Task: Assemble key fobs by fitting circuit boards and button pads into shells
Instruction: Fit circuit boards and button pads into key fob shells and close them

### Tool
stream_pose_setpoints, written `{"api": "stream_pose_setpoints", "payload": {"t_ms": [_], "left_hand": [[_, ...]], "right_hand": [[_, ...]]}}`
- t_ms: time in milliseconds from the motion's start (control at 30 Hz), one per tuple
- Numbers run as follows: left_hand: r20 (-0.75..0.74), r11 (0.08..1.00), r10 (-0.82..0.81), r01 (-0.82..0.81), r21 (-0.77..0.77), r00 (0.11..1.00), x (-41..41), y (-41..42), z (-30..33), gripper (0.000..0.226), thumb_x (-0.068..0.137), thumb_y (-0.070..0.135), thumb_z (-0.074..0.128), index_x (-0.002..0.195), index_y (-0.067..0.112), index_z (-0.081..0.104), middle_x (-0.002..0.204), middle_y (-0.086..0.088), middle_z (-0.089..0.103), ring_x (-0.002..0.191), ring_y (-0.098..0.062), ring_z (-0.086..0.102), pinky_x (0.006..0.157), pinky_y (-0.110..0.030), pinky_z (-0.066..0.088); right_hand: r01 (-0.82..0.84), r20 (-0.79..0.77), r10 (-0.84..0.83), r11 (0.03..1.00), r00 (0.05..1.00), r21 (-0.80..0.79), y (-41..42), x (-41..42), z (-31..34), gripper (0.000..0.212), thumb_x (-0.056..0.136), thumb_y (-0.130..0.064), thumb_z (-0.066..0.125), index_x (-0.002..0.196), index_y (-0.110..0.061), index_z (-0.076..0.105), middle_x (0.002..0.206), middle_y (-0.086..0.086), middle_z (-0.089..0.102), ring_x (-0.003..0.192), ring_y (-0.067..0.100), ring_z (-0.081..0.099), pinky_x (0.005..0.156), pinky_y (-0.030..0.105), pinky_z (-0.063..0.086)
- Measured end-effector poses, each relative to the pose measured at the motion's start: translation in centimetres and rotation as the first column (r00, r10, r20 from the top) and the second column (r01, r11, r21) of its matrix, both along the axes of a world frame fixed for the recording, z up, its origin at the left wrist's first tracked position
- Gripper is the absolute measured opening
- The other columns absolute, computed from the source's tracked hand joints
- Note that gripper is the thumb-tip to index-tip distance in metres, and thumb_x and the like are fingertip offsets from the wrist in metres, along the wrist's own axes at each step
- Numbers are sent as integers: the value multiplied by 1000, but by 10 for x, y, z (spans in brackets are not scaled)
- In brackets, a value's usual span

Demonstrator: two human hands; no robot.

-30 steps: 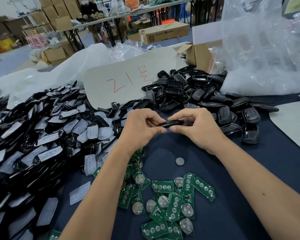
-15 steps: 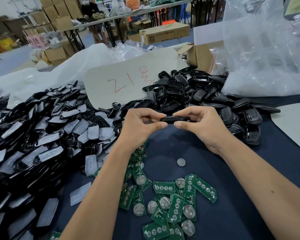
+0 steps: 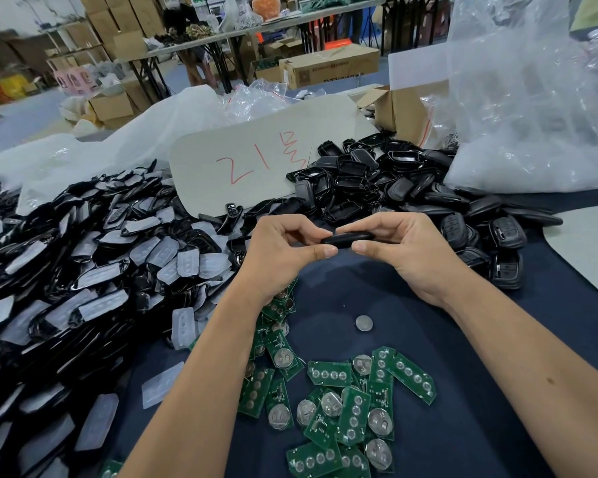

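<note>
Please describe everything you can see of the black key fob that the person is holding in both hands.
The black key fob is a slim, rounded shell of glossy dark plastic, seen edge-on and lying about level. It is held in the air above the dark blue table cover. The left hand pinches its left end and the right hand pinches its right end, thumbs below, fingers above. Its buttons and any seam are not visible from this angle.

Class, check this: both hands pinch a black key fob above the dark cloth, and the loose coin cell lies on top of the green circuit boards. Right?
Not quite. The head view shows the coin cell lying alone on the dark cloth, apart from the green circuit boards. The rest holds: left hand and right hand pinch the black key fob.
</note>
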State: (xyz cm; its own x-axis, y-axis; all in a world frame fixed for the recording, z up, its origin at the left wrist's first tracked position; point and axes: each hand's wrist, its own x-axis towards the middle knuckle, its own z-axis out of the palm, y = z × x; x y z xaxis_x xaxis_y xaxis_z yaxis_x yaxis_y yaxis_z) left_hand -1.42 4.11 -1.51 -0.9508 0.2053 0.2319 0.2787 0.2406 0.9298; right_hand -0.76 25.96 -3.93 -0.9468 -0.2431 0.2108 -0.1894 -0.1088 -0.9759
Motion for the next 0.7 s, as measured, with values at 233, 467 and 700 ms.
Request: {"api": "stream_pose_setpoints", "payload": {"t_ms": [233,467,700], "left_hand": [[40,999,-1,-1,38,999,1,2,-2,19,77,-4,85,78,13,75,76,-20,71,63,-15,63,64,-24,52],[-17,996,31,-32,-80,999,0,3,-5,19,77,-1,87,84,12,75,87,-19,74,75,-20,68,75,-39,57],[-177,961,45,-91,-262,983,2,12,-5,31,68,4,92,87,18,72,86,5,75,80,-11,73,74,-28,61]], "right_hand": [[38,-3,-38,999,999,-7,-3,1,-1,20,89,2,76,105,-10,78,102,13,80,96,25,75,96,37,57],[126,-134,-105,980,985,156,-4,0,0,25,83,5,81,101,-13,81,97,0,81,96,17,77,91,29,59],[220,-250,-139,918,958,331,-11,3,3,30,77,4,85,96,-19,83,92,-8,81,91,6,76,92,33,60]]}}
